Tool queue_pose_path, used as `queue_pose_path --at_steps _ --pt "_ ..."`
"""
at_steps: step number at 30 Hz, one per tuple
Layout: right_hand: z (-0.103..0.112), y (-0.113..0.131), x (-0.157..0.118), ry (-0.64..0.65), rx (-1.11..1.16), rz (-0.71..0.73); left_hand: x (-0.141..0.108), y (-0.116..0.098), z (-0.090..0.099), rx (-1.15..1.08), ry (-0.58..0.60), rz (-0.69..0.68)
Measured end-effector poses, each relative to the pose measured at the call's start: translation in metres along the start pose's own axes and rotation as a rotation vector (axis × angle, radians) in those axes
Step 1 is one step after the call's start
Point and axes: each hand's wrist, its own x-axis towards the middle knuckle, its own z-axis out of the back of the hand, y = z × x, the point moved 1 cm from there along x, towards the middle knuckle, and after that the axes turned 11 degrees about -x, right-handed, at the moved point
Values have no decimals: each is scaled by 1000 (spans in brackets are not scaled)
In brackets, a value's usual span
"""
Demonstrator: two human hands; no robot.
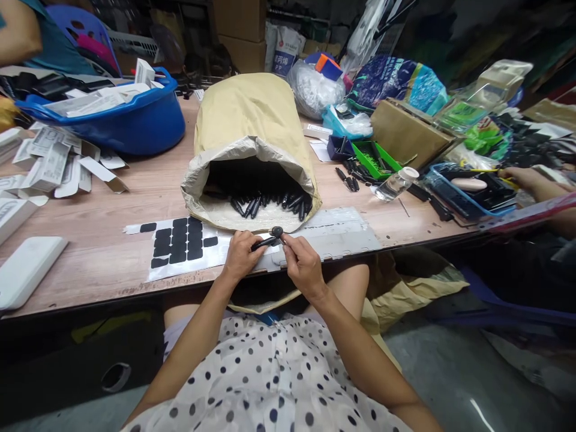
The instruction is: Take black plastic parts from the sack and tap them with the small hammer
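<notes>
My left hand [243,255] is closed around a slim black handle-like part [264,242] at the table's front edge. My right hand [303,264] pinches the other end, by a round black knob [276,231]; the exact kind of part cannot be made out. Just beyond both hands, a tan paper sack [252,114] lies with its mouth facing me, and several black pen-like parts [254,207] rest inside. Beside my left hand is a white sheet [207,255] bearing black rounded-square stickers [179,240]. A grey cardboard strip [346,231] lies under and right of my hands.
A blue basin [135,123] of white boxes stands at left, with loose boxes [49,162] and a white power-bank-like block [31,270] nearby. To the right are a green tray [375,159], a clear bottle [396,184], a blue basket [468,192] and another person's hand [533,180].
</notes>
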Motion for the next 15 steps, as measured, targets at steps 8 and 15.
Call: queue_pose_path --at_steps 8,15 --pt "0 -7 0 6 -56 -56 0 -1 0 22 -1 20" --pt "18 -67 34 -142 -353 -325 -1 -1 -2 110 -22 -26"
